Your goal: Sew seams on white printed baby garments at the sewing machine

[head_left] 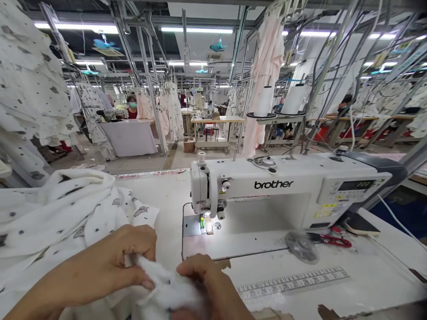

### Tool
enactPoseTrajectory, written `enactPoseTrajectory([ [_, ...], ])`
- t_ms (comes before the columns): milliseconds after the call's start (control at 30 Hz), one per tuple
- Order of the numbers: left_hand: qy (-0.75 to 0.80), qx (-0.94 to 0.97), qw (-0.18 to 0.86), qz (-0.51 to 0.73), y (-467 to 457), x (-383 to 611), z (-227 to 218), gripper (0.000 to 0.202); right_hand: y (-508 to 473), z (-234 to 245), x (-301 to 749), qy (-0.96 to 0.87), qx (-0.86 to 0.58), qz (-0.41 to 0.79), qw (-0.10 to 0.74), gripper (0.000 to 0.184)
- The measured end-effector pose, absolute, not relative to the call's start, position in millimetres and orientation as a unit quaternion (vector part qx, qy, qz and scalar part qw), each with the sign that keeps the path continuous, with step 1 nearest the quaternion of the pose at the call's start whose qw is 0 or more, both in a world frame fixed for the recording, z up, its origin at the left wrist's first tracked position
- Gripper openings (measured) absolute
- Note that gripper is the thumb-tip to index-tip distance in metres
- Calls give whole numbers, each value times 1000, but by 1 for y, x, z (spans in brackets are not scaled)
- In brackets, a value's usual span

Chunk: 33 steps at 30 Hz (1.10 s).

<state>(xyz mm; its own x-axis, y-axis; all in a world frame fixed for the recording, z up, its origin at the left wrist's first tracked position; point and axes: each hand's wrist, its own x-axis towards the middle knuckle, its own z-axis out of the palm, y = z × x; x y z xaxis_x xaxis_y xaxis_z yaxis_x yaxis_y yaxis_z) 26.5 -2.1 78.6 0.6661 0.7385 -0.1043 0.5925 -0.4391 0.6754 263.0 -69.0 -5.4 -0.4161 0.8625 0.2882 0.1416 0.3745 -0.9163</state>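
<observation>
My left hand [110, 260] pinches a bunched piece of white fabric [163, 284] at the table's front edge. Close to its right, my right hand [203, 278] is curled closed on the same fabric. The piece runs into a heap of white printed cloth [56, 218] lying to the left. A white Brother sewing machine [276, 186] stands behind the hands, its needle and presser foot [203, 222] lit and bare, a short way beyond my right hand.
Red-handled scissors [332, 240] and a clear round disc [302, 246] lie on the machine bed at right. A printed ruler [293, 282] marks the white table. Two thread cones [265, 101] stand behind. Hanging garments, tables and a seated person [132, 106] fill the workshop beyond.
</observation>
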Motion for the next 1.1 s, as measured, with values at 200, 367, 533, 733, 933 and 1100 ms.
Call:
enactPoseTrajectory([
  [200, 387, 825, 398, 103, 5, 43, 64, 36, -68, -14, 272, -772, -375, 282, 428, 29],
  [367, 370, 836, 390, 110, 5, 47, 61, 35, -73, -19, 273, -758, -364, 257, 477, 14],
  [533, 436, 804, 402, 42, -13, 43, 73, 28, -75, -14, 273, -717, -355, 293, 523, 21],
  [733, 413, 808, 418, 45, -18, 60, 69, 20, -75, -30, 274, -725, -392, 272, 497, 18],
  [933, 327, 799, 500, 70, -7, 76, 50, 17, -82, -39, 281, -717, -441, 305, 445, 17],
  [1100, 343, 811, 471, 62, -10, 78, 47, 19, -81, -25, 284, -678, -439, 390, 441, 37],
])
